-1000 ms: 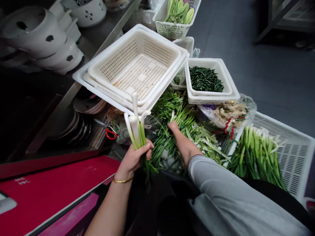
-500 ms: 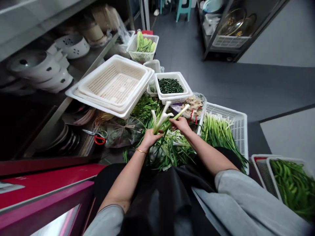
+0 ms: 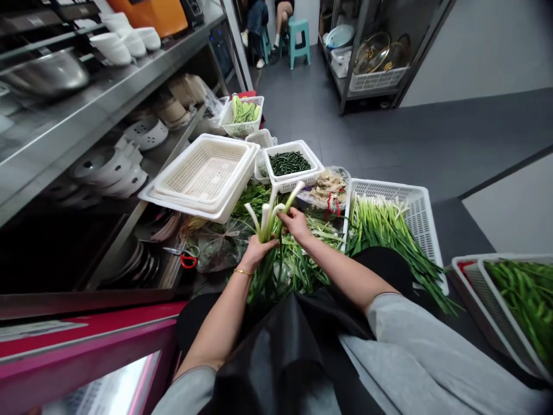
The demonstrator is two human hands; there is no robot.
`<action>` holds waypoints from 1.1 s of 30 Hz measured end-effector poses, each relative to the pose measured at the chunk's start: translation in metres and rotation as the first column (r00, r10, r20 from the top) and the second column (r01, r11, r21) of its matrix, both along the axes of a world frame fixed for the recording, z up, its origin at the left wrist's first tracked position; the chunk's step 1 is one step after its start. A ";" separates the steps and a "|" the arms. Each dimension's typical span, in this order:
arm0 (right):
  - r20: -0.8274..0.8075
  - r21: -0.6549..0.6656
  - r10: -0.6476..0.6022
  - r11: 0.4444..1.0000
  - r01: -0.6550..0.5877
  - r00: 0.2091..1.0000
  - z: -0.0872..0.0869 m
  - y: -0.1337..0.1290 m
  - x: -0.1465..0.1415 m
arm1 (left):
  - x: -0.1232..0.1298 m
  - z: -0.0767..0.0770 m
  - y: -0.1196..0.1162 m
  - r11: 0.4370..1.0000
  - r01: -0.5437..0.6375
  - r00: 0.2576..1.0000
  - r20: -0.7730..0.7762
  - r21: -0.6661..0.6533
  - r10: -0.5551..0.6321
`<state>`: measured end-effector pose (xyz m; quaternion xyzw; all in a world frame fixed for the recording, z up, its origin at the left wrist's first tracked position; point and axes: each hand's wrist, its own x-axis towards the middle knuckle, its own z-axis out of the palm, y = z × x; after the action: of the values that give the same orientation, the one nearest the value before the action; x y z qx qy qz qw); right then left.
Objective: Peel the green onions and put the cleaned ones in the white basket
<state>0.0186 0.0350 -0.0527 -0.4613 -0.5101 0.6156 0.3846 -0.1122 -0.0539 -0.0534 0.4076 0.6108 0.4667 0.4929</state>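
My left hand (image 3: 257, 252) is closed round a small bunch of green onions (image 3: 264, 223), white ends pointing up and fanned apart, the leaves hanging below. Close beside it, my right hand (image 3: 296, 225) pinches one green onion (image 3: 294, 195) whose white end leans up to the right against the bunch. Under both hands lies a loose heap of green leaves and trimmings (image 3: 305, 256). Right of the heap, a white basket (image 3: 422, 216) holds many more green onions (image 3: 380, 222), laid with white ends away from me.
Red-handled scissors (image 3: 188, 260) lie at left by a plastic bag (image 3: 218, 248). Stacked white baskets (image 3: 201, 204), a basket of dark green chillies (image 3: 290, 163) and a bagged tan food (image 3: 328, 187) stand ahead. A steel shelf (image 3: 103, 104) runs along the left. People sit far off.
My right hand has moved left with its green onion, bringing it against the bunch in my left hand. The view has tilted up, showing more shelf and the seated people.
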 end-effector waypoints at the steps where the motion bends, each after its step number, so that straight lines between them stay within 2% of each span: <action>1: 0.051 0.058 0.085 0.994 -0.088 0.995 0.001 -0.004 -0.003 | 0.001 0.001 -0.001 0.999 0.038 0.999 -0.011 -0.006 -0.038; 2: 0.116 0.115 0.184 0.974 -0.197 0.976 0.003 -0.008 -0.004 | 0.000 0.002 -0.001 0.998 0.067 0.998 -0.004 -0.017 -0.067; 4: 0.253 0.179 0.381 0.885 -0.430 0.889 0.012 -0.010 0.003 | -0.007 0.003 -0.003 0.991 0.132 0.990 0.062 -0.037 -0.129; 6: 0.317 0.163 0.491 0.815 -0.556 0.812 0.028 -0.003 0.026 | -0.024 0.003 -0.006 0.984 0.173 0.975 0.149 -0.042 -0.165; 7: 0.302 0.148 0.483 0.828 -0.541 0.822 0.037 0.005 0.044 | -0.035 0.003 -0.009 0.986 0.161 0.970 0.189 -0.041 -0.151; 8: 0.269 0.139 0.435 0.865 -0.482 0.859 0.045 0.015 0.065 | -0.046 0.003 -0.012 0.992 0.123 0.968 0.225 -0.041 -0.111; 9: 0.213 0.131 0.346 0.917 -0.378 0.914 0.051 0.027 0.086 | -0.058 0.003 -0.014 0.996 0.071 0.964 0.259 -0.045 -0.057; 10: 0.162 0.129 0.195 0.968 -0.217 0.967 0.056 0.038 0.107 | -0.068 0.003 -0.017 0.998 0.022 0.957 0.291 -0.055 -0.005; 11: 0.166 0.115 0.156 0.978 -0.176 0.974 0.057 0.048 0.126 | -0.075 0.003 -0.018 0.998 -0.013 0.946 0.323 -0.064 0.033; 13: 0.256 0.028 0.185 0.980 -0.199 0.949 0.052 0.061 0.148 | -0.081 0.003 -0.019 0.998 -0.028 0.925 0.376 -0.062 0.050; 15: 0.364 -0.072 0.286 0.958 -0.279 0.887 0.042 0.060 0.145 | -0.074 0.002 -0.016 0.999 0.005 0.907 0.422 -0.043 0.014; 17: 0.410 -0.106 0.327 0.944 -0.312 0.851 0.033 0.049 0.118 | -0.060 0.002 -0.010 0.999 0.041 0.886 0.463 -0.032 -0.021; 19: 0.336 -0.085 0.383 0.922 -0.377 0.860 0.031 0.036 0.080 | -0.045 0.001 -0.005 0.995 0.088 0.868 0.492 -0.036 -0.059; 22: 0.071 0.027 0.485 0.873 -0.488 0.872 0.036 0.024 0.025 | -0.029 0.002 -0.001 0.985 0.165 0.871 0.476 -0.050 -0.122; 24: 0.055 0.074 0.458 0.885 -0.461 0.887 0.038 0.023 0.004 | -0.023 0.004 0.000 0.989 0.140 0.913 0.392 -0.049 -0.110; 26: 0.183 0.079 0.400 0.904 -0.419 0.898 0.038 0.024 -0.002 | -0.020 0.006 0.000 0.998 0.052 0.963 0.267 -0.037 -0.041; 28: 0.270 0.065 0.424 0.888 -0.456 0.864 0.036 0.027 0.005 | -0.019 0.007 -0.001 0.999 0.029 0.980 0.200 -0.035 -0.021; 30: 0.241 0.068 0.505 0.843 -0.534 0.829 0.037 0.032 0.019 | -0.022 0.008 -0.004 0.993 0.112 0.956 0.277 -0.044 -0.095; 31: 0.195 0.085 0.508 0.843 -0.531 0.839 0.038 0.037 0.029 | -0.023 0.008 -0.005 0.985 0.169 0.927 0.347 -0.038 -0.145; 32: 0.132 0.113 0.458 0.874 -0.473 0.879 0.039 0.043 0.041 | -0.025 0.008 -0.007 0.976 0.217 0.891 0.414 -0.027 -0.187; 33: 0.054 0.143 0.350 0.924 -0.354 0.935 0.041 0.051 0.054 | -0.027 0.007 -0.008 0.969 0.245 0.859 0.467 -0.014 -0.211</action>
<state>0.0731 0.0861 -0.0118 -0.3402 -0.6350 0.6279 0.2945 -0.1391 -0.0619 -0.0461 0.3359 0.4399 0.4660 0.6903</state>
